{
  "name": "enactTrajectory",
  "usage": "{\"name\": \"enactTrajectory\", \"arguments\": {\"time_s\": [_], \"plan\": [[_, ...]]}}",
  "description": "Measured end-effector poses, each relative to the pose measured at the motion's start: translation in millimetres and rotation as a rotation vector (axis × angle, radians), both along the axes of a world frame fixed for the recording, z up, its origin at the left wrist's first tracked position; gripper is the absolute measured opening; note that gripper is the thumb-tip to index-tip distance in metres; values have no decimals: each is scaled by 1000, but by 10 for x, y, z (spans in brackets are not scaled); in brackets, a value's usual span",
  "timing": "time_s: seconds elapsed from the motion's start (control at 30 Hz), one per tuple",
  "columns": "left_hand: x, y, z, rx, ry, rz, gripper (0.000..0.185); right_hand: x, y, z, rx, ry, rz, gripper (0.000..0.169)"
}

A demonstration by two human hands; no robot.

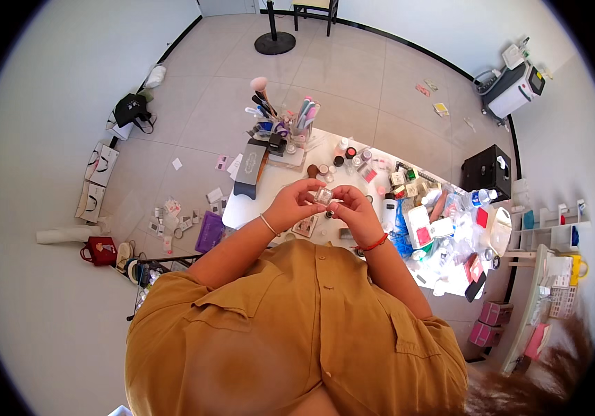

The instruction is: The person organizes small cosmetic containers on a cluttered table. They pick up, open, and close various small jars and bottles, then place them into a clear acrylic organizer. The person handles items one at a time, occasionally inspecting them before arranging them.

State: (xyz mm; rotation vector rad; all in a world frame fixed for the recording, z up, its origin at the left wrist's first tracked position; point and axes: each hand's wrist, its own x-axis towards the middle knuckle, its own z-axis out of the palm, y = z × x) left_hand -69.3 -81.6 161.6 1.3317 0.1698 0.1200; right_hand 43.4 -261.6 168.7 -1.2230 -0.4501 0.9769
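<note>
Over the middle of the white table, a small clear square container is held between my two hands. Fingers and thumb of my left hand grip its left side; those of my right hand hold its right side. What the container holds is too small to tell. Below the hands lies a palette or card with a picture. Just beyond them stand a brown round-topped item and small jars. A black-capped white bottle is to the right of my right hand.
A grey arm rest lies at the table's left, beside holders with brushes and pens. Blue shredded strips, an open white case, plastic wrappings and a water bottle crowd the right. A purple pouch lies left of the table.
</note>
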Motion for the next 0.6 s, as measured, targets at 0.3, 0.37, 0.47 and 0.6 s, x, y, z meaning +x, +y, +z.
{"name": "enactTrajectory", "arguments": {"time_s": [0.3, 0.37, 0.47, 0.6], "plan": [[-34, -18, -114, 187, -63, 4, 47, -63, -32, 51, 52, 32, -2, 33], [-46, -31, -114, 190, -62, 8, 49, -79, -28, 26, 77, 22, -25, 34], [-71, -76, -45, 64, -44, 15, 52, -111, -32, -6, 96, 17, -68, 35], [-63, -96, -116, -91, -54, 57, 50, -138, -54, 0, 106, -8, -94, 36]]}}
